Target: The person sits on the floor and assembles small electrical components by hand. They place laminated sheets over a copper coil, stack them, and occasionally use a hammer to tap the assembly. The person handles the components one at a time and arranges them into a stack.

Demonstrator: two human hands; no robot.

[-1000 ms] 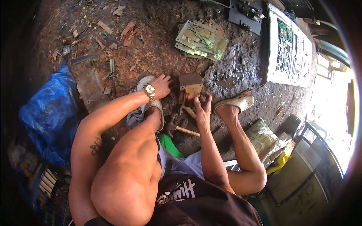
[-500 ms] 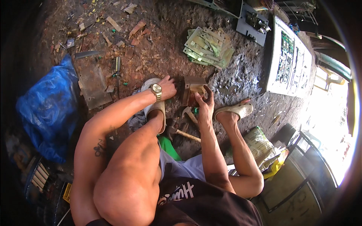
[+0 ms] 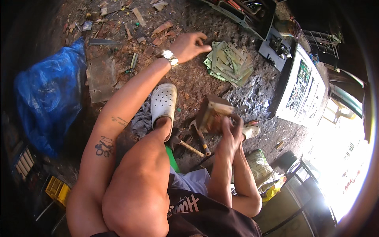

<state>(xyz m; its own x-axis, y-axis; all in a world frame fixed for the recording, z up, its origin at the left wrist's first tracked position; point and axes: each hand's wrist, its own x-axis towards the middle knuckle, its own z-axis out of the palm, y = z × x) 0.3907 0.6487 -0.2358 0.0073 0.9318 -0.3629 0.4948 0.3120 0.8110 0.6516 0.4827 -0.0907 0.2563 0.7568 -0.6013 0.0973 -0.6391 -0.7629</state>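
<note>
My left hand [image 3: 189, 48], a metal-banded watch on its wrist, is held with thumb and fingers apart at the left edge of a pile of flat pale-green boards [image 3: 233, 65]; nothing shows in it. Between my feet stands a brown block [image 3: 208, 112] of metal or wood with a lighter face. The curled fingers of my right hand [image 3: 233, 130] grip its near right edge; blur hides the exact hold. Just below the block lie a claw hammer [image 3: 201, 139] and a second hammer with a pale wooden handle [image 3: 191, 148].
A blue plastic sheet [image 3: 51, 98] is heaped at left, beside a flat metal plate [image 3: 102, 79] and a dark blade [image 3: 103, 41]. Wood scraps litter the far ground. A white panel with circuit boards [image 3: 292, 89] leans at right, near a grey metal part [image 3: 275, 49].
My left hand has moved away from beside the block, out to the pile of boards. My right hand has shifted slightly nearer, staying at the block. The whole view has shifted.
</note>
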